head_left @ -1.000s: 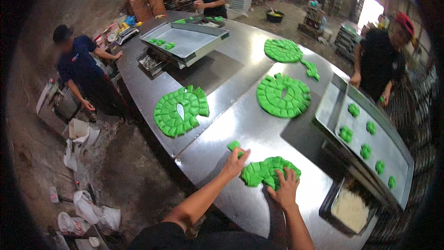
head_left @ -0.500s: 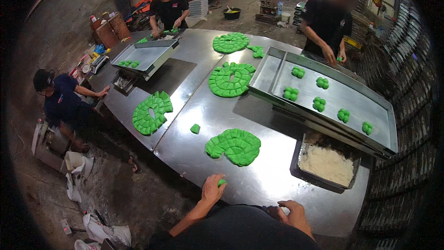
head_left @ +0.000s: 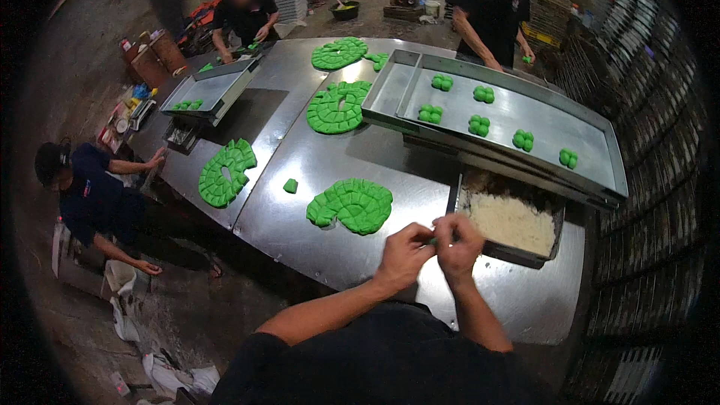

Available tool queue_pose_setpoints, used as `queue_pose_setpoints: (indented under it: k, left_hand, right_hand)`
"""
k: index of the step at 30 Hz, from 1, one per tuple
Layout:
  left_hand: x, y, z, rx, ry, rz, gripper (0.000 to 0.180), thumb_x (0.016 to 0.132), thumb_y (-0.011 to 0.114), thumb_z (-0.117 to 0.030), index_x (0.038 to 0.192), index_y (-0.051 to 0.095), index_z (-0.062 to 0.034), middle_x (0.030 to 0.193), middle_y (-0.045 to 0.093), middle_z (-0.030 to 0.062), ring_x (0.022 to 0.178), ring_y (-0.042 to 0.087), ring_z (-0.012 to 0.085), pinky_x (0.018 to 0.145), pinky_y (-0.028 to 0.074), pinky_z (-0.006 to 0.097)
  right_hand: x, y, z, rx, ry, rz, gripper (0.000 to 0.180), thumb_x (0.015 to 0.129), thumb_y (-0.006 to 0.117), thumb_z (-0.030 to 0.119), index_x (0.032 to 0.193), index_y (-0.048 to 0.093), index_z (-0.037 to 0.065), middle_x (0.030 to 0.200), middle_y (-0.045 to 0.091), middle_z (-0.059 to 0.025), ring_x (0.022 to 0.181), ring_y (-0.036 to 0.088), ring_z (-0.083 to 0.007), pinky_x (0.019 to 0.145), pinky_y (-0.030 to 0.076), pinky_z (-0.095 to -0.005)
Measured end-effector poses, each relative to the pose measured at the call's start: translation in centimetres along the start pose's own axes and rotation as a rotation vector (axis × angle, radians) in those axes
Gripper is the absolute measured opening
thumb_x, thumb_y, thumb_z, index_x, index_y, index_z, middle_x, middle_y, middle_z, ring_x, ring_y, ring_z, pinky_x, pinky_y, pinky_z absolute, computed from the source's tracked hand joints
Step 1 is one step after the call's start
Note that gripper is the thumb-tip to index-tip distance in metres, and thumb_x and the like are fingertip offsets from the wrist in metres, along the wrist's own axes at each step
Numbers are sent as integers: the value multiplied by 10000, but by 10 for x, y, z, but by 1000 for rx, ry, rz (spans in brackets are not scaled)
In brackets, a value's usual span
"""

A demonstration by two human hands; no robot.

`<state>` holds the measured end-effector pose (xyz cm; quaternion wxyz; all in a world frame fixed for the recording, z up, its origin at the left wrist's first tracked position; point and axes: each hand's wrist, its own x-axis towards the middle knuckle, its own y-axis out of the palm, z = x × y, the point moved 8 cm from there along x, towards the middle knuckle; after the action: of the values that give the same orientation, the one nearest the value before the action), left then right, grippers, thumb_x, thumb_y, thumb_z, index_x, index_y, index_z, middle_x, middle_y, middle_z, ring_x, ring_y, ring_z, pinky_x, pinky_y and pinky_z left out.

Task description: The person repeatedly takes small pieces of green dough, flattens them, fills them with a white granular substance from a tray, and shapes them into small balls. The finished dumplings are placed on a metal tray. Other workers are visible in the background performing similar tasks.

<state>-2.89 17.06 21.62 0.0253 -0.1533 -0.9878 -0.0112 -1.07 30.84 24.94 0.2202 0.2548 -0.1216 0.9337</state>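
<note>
My left hand (head_left: pixel 406 258) and my right hand (head_left: pixel 459 249) meet above the near part of the metal table. Both are closed at the fingertips around a small piece of green dough (head_left: pixel 433 241), most of it hidden by the fingers. Just beyond them lies a scored green dough slab (head_left: pixel 358 206) with a notch in its near edge. A loose dough chunk (head_left: pixel 290 186) rests to its left. By my right hand stands a dark metal pan (head_left: pixel 559 234) of pale flour-like crumbs (head_left: pixel 517 221).
A long metal tray (head_left: pixel 407 97) with several dough-ball clusters sits raised at the right. More scored slabs (head_left: pixel 227 172) lie left and farther back. Another tray (head_left: pixel 217 91) is at the far left. Co-workers (head_left: pixel 105 180) stand around the table; racks line the right.
My left hand has lifted and moved right with the green dough. My right hand has come up from the table's near edge to meet it. The whole view has shifted.
</note>
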Motion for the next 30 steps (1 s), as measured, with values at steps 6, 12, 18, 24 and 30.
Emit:
queue_pose_setpoints:
  k: [6, 12, 18, 24, 30]
  left_hand:
    - [59, 44, -147, -186, 538, 25, 155, 1003, 601, -115, 926, 662, 5, 1070, 652, 72, 901, 597, 115, 782, 489, 245]
    - [56, 4, -94, 416, 641, -322, 396, 1002, 547, -432, 1012, 584, -37, 802, 574, 65, 627, 521, 160, 599, 459, 313]
    - [20, -31, 144, -541, -689, 5, 410, 1038, 476, -431, 934, 616, -60, 908, 660, 81, 713, 596, 157, 603, 481, 294]
    - [-7, -62, 177, -221, -778, 23, 377, 1027, 506, -327, 1150, 592, 19, 1031, 664, 131, 860, 670, 198, 729, 551, 291]
    - [3, -12, 160, -205, -782, 177, 324, 1017, 524, -272, 1123, 608, 23, 1016, 667, 132, 863, 662, 184, 769, 558, 302]
  right_hand:
    - [116, -60, 119, -82, -466, -234, 380, 956, 606, 171, 636, 535, -20, 614, 555, -44, 534, 516, -128, 514, 431, -289]
    - [51, -8, 84, 128, -318, -89, 423, 956, 629, 206, 600, 573, -15, 531, 521, -66, 509, 496, -100, 481, 406, -289]
    - [-60, 23, -113, 459, 792, 379, 285, 889, 736, 293, 915, 782, 13, 716, 685, -15, 649, 567, -62, 598, 468, -246]
    - [45, -85, -210, -812, 207, 283, 263, 766, 732, 211, 943, 756, 17, 904, 715, -230, 859, 700, -381, 816, 546, -476]
    - [76, -73, -281, -1192, 84, 446, 265, 747, 694, 129, 996, 753, 56, 936, 670, -204, 884, 672, -385, 818, 545, -482]
